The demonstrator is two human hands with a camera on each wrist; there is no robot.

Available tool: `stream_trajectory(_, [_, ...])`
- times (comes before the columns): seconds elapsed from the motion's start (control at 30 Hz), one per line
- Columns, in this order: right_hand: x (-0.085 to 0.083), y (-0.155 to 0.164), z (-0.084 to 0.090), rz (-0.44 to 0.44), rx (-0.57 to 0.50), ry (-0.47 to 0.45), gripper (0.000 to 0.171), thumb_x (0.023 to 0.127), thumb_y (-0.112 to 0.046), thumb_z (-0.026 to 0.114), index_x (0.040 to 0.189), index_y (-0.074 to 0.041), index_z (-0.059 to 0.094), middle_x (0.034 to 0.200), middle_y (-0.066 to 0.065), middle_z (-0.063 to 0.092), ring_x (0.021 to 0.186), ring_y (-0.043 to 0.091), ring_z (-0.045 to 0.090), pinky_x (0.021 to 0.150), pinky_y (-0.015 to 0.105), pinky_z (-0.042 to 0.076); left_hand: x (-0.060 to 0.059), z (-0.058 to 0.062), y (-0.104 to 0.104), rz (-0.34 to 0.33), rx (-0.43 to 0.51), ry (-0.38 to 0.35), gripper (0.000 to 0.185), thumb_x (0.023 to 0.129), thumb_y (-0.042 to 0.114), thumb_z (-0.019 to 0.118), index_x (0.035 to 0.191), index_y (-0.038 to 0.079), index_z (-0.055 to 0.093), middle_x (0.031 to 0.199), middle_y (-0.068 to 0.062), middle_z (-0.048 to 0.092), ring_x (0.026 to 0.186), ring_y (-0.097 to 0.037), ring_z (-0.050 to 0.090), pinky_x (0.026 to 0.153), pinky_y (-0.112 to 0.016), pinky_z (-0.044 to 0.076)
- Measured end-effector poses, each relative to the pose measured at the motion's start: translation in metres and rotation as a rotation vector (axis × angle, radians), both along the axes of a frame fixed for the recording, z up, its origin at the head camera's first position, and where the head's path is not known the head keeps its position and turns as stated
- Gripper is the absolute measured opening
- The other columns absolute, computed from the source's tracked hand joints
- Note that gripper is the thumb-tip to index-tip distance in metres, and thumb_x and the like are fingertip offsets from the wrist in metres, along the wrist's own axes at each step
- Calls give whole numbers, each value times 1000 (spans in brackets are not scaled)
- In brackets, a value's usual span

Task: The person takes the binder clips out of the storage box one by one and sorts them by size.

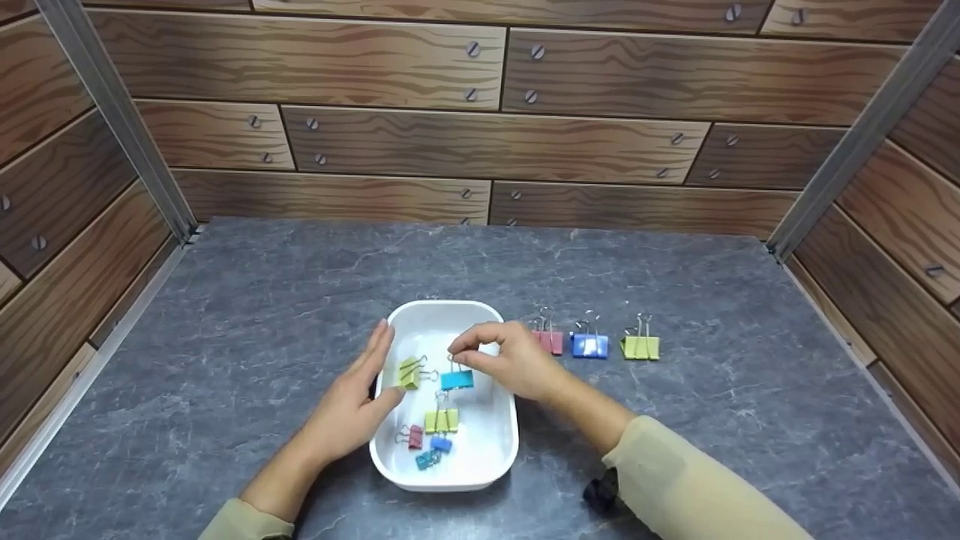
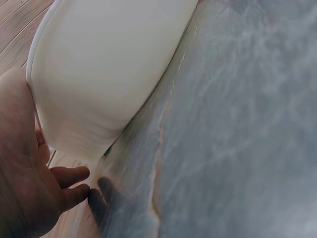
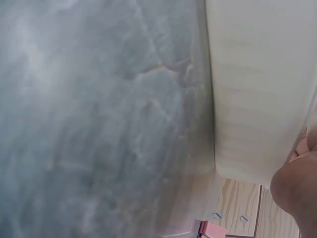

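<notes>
A white rectangular dish [image 1: 491, 450] sits on the grey table and holds several coloured binder clips. My right hand [image 1: 501, 358] pinches the wire handles of a light blue binder clip [image 1: 457, 379] just above the dish's middle. Flat against the dish's left rim rests my left hand [image 1: 358, 397], fingers straight, beside a yellow-green clip [image 1: 409, 372]. Lower in the dish lie a yellow clip [image 1: 441, 421], a red clip [image 1: 414, 436] and small blue clips [image 1: 433, 451]. In the left wrist view the dish's outer wall [image 2: 109, 74] fills the frame next to my palm [image 2: 25, 188]. The right wrist view shows the dish wall [image 3: 262, 89].
Right of the dish a pink clip [image 1: 550, 341], a blue clip [image 1: 590, 344] and a yellow-green clip [image 1: 640, 346] stand in a row. Wood-patterned walls [image 1: 480, 135] close in the table on three sides. A small black object [image 1: 601, 491] lies by my right sleeve.
</notes>
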State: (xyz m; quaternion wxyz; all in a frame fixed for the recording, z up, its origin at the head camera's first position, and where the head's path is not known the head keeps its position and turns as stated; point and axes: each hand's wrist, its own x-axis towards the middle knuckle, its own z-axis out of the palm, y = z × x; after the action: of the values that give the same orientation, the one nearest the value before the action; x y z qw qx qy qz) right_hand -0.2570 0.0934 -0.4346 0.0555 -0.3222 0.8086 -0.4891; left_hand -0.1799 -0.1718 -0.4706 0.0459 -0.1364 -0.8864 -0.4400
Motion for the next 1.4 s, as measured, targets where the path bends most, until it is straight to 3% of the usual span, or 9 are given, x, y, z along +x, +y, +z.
stream_trajectory(0.07, [0,1,2,-5,-21,-24,10,98,-15,77,104,-12,84,101,-6,79,100,15,69,93,46,56,0,0,1,-1,-1,-5,80,101,19,60,170,14,21,177,-2,13,160,-31,21,126,-57,24])
stream_trajectory(0.27, [-4,6,8,-39,-93,-91,17,98,-13,76,110,-2,81,103,4,79,94,23,69,81,31,57,0,1,3,-3,2,-22,80,101,20,60,171,15,21,177,-1,12,160,-31,20,126,-58,22])
stream_trajectory(0.43, [-6,14,17,-89,-169,-139,19,97,-11,77,111,2,80,104,9,79,95,34,72,81,35,61,0,0,3,-6,4,-12,80,101,21,61,170,15,21,177,1,12,160,-30,20,127,-56,22])
stream_trajectory(0.5, [-7,20,22,-110,-176,-140,19,97,-11,78,111,0,80,104,8,79,95,30,72,82,33,60,0,-1,3,-6,5,-6,80,101,21,61,170,14,21,177,1,13,160,-30,20,127,-56,22])
stream_trajectory(0.63, [-9,34,30,-144,-160,-132,20,97,-15,78,112,-2,80,102,7,79,84,26,68,66,25,55,1,-1,2,-6,10,-5,81,101,21,62,170,15,21,177,1,12,160,-30,20,127,-56,22])
stream_trajectory(0.8, [-11,53,36,-156,-154,-149,23,97,-14,78,113,3,78,104,9,78,89,21,69,78,30,59,1,-1,1,-8,12,-5,80,102,21,62,171,16,20,177,-3,13,160,-31,20,126,-57,21])
stream_trajectory(0.87, [-12,61,36,-163,-145,-146,22,97,-13,77,112,3,78,104,10,78,93,20,70,83,32,59,1,-2,1,-7,9,-6,80,102,21,62,171,16,20,177,-3,13,160,-31,20,126,-57,21])
stream_trajectory(1.17, [-14,95,25,-194,-66,-161,19,99,-13,76,113,-1,79,100,12,77,86,27,69,71,31,57,-1,-2,-1,-13,13,8,80,102,20,61,170,14,20,177,-3,13,160,-29,19,127,-56,21])
stream_trajectory(1.4, [-14,106,8,-210,-24,-183,21,98,-13,76,112,3,79,99,8,76,86,14,66,74,28,57,-1,-2,-1,-9,13,10,80,101,20,61,170,14,21,177,-2,13,160,-30,20,127,-55,22])
